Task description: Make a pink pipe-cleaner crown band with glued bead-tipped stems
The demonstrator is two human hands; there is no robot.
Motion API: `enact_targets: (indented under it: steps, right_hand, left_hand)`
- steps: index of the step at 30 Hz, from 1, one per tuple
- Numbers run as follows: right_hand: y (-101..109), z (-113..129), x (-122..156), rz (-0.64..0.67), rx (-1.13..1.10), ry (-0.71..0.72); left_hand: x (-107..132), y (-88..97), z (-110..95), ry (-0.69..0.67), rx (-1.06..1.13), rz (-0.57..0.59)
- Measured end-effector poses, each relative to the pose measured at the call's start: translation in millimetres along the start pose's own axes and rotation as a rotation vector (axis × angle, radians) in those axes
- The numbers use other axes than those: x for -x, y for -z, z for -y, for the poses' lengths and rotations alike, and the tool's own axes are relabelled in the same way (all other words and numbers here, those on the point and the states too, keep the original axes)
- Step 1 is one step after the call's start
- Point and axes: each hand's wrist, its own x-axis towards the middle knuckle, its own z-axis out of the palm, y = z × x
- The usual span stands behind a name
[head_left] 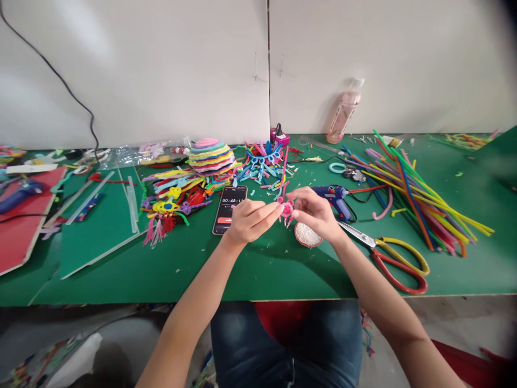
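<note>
We look down on a long green table (242, 269) pushed against a plain white wall (161, 64), whose two panels meet at a dark vertical seam (268, 64); a black cable (60, 81) trails down the left panel to the table's back edge. Just above the middle of the surface, the left hand (248, 218) and the right hand (317, 211) meet, each with fingers drawn narrow in a pinch on a small pink craft piece (287, 209), which hangs between them clear of the table. Behind the left hand lies a phone (229, 210) with a running timer on its screen. Just under the right hand sits a small round dish (307, 235) of pale beads, and behind that hand a blue glue gun (333, 195) rests on its side. To the right we find scissors (388, 256) with red and yellow handles, lying open, and beyond them a loose bundle of long pipe cleaners (416, 199) in many colours. A pink bottle (343, 114) stands at the wall. Left of the phone spreads a heap of bright finished pieces (173, 202), with a stack of coloured discs (210, 155) behind it. Farther left, a green board (97, 226) and a red board (20, 231) lie flat, near the front edge. Small scraps speckle the green all over. Below the table edge we see blue jeans (283, 345) and a grey floor.
</note>
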Motion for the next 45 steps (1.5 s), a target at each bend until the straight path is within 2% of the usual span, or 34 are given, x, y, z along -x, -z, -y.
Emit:
enact_targets:
  steps: [3,8,14,26,28,30,31,32,34,36,38,40,42,44,45]
  right_hand:
    - [-3,-3,1,0.065,0.018,0.062]
    - [-8,-6,1,-0.062,0.021,0.086]
    - [-10,-5,0,-0.128,0.085,0.111]
    - [-11,-7,2,-0.098,0.060,0.084]
    - [-8,-4,0,-0.082,0.099,0.093]
    - [-3,3,-1,-0.093,0.139,0.109]
    - [1,8,0,-0.135,0.158,0.124]
    - [5,14,3,-0.206,0.181,0.142]
    - [15,25,16,-0.407,0.272,0.152]
    - [30,33,41,-0.528,0.476,0.055]
    - [50,36,75,-0.424,0.790,-0.124]
    - [76,34,112,-0.330,1.101,-0.299]
    - [106,29,145,-0.185,1.340,-0.527]
    - [133,22,166,-0.068,1.333,-0.730]
    - [143,19,171,-0.034,1.308,-0.773]
  left_hand:
    - [-2,0.0,-1,-0.005,0.033,-0.023]
    - [-2,-0.1,-2,0.008,0.063,-0.012]
    - [-1,-1.2,-2,-0.009,0.039,-0.020]
    - [0,-3.1,-4,-0.009,0.031,-0.013]
    - [-1,-6.3,-6,0.038,0.053,-0.034]
    - [-3,-11.4,-11,0.202,0.106,-0.098]
    - [-5,-14.1,-13,0.343,0.151,-0.141]
    - [-6,-16.8,-15,0.519,0.210,-0.170]
    - [-8,-21.2,-18,0.936,0.426,-0.155]
    - [-9,-23.8,-17,1.334,0.693,-0.164]
    - [-9,-24.4,-12,1.617,0.908,-0.200]
    - [-10,-23.4,-8,1.763,1.021,-0.223]
    - [-11,-21.4,-4,1.810,1.061,-0.228]
    - [-13,-19.5,-3,1.808,1.078,-0.219]
    - [-14,-18.8,-2,1.799,1.080,-0.209]
